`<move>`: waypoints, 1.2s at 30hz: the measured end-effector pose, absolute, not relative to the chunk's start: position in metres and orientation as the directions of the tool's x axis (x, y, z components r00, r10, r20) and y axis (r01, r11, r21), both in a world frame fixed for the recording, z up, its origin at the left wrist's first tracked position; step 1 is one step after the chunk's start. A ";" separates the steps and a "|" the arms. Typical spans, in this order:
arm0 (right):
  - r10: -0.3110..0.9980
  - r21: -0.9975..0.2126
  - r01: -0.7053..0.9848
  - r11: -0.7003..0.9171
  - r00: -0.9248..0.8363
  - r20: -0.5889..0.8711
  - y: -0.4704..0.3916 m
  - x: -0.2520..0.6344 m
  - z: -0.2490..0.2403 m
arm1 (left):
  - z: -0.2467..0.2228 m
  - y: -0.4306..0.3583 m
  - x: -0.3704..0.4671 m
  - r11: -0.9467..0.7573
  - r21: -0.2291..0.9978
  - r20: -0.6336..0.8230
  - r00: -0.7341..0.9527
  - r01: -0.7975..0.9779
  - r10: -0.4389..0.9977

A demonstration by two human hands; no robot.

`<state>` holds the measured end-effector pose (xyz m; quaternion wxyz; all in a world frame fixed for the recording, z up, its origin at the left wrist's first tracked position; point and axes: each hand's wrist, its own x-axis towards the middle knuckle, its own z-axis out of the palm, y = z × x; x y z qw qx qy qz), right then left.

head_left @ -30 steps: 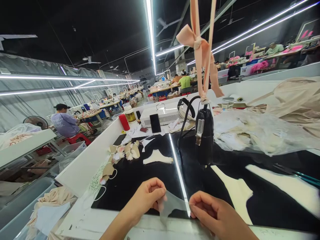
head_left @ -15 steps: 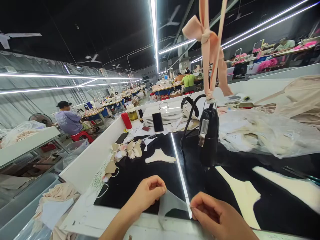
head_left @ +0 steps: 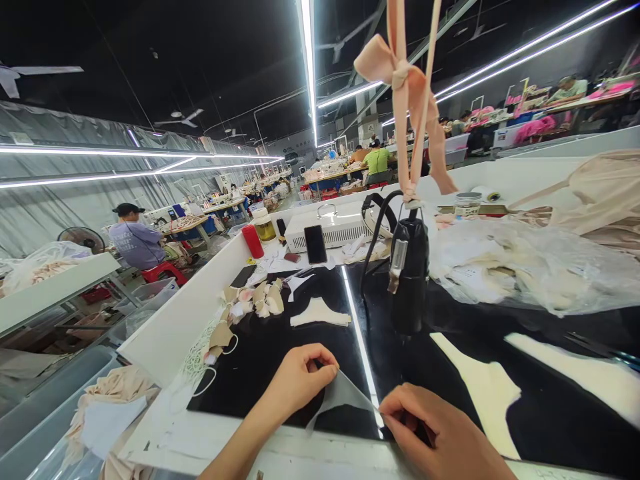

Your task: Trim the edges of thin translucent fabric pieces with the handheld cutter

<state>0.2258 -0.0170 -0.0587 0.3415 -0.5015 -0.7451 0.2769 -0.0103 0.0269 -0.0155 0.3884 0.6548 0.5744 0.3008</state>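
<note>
Head view: hands [head_left: 303, 381] [head_left: 427, 423] hold sheer fabric [head_left: 343, 391]; shirt lettering [head_left: 124, 241] blurred.

We hold one thin, sheer, whitish piece of fabric [head_left: 345, 392] stretched between our left hand [head_left: 306, 379] and our right hand [head_left: 425, 421]. Its upper edge runs nearly straight, slanting down from left hand to right; its lower edge curves inward between them, and a narrow tail reaches below the left hand.

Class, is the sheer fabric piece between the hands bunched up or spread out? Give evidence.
Spread out: the sheer fabric piece shows a straight upper edge from the left hand to the right hand.
</note>
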 end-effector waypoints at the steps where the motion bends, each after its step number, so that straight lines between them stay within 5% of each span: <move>1: 0.936 -0.736 0.579 0.351 -0.249 0.251 -0.015 0.227 -0.062 | -0.017 0.028 -0.008 -0.051 0.845 -0.042 0.161 0.532 0.986; 9: 0.801 -0.477 0.703 0.528 -0.225 0.555 0.001 0.237 -0.089 | -0.020 0.025 -0.009 -0.176 0.758 0.106 0.146 0.628 0.983; 14: 0.655 -0.266 0.691 0.672 -0.387 0.650 -0.001 0.237 -0.088 | -0.019 0.014 -0.015 -0.347 0.648 0.170 0.316 0.678 0.934; 21: 0.675 -0.292 0.678 0.675 -0.406 0.616 -0.003 0.237 -0.084 | -0.028 0.019 -0.011 -0.491 0.545 0.203 0.461 0.679 0.864; 27: 0.783 -0.300 0.786 0.541 -0.340 0.521 -0.014 0.277 -0.062 | -0.045 0.029 -0.023 -0.643 0.374 0.358 0.536 0.668 0.765; 36: 0.779 -0.122 0.982 0.146 -0.038 0.626 0.001 0.398 -0.051 | -0.061 0.037 -0.032 -0.697 0.209 0.564 0.498 0.686 0.659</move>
